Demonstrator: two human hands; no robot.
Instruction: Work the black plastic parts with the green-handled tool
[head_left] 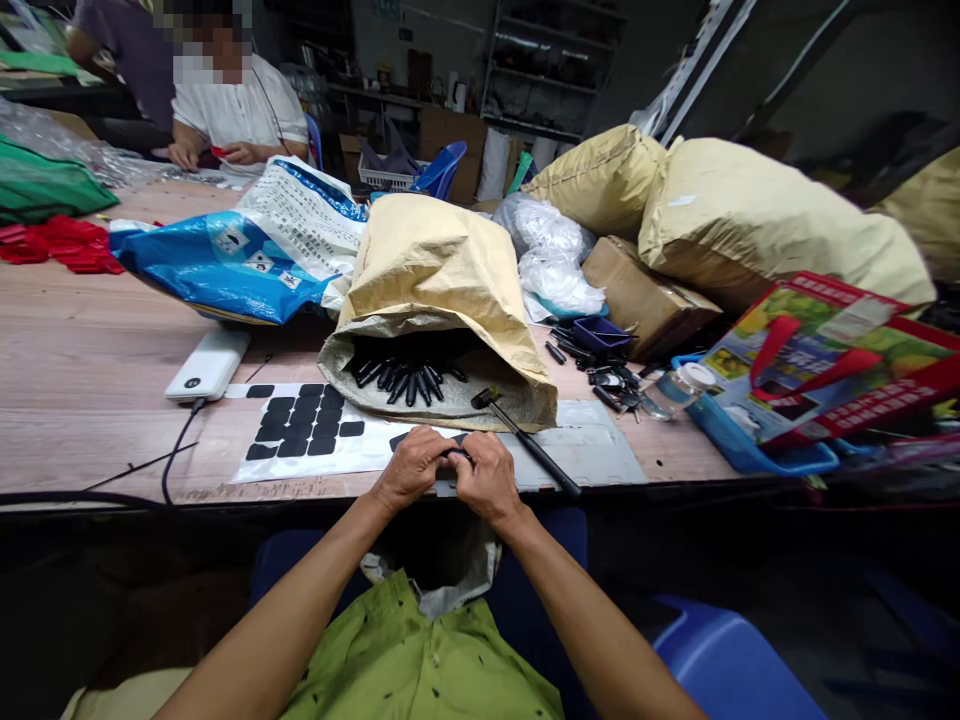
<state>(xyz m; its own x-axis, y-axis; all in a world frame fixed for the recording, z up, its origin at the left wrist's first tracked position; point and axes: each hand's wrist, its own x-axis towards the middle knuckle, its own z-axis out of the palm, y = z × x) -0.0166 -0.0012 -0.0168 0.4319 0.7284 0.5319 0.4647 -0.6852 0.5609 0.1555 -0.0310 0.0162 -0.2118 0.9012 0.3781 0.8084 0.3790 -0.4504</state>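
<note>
Our head view, forward and down
We look from above and behind the grip of our hands (pixel 412 465): table (pixel 67 345) close below, shelves (pixel 555 78) well beyond.

A small hand-work workshop, most likely for assembly.
A hammer (pixel 536 450) and a sheet of black patches (pixel 296 415) lie near on a wood-topped table (pixel 112 335); just beyond, an open sack (pixel 442 255) holds many slim black pieces (pixel 411 384). Bulging sacks (pixel 772 215) are heaped at the right, two people (pixel 236 115) are at the far left, and metal shelving (pixel 551 78) stands at the far wall.
</note>
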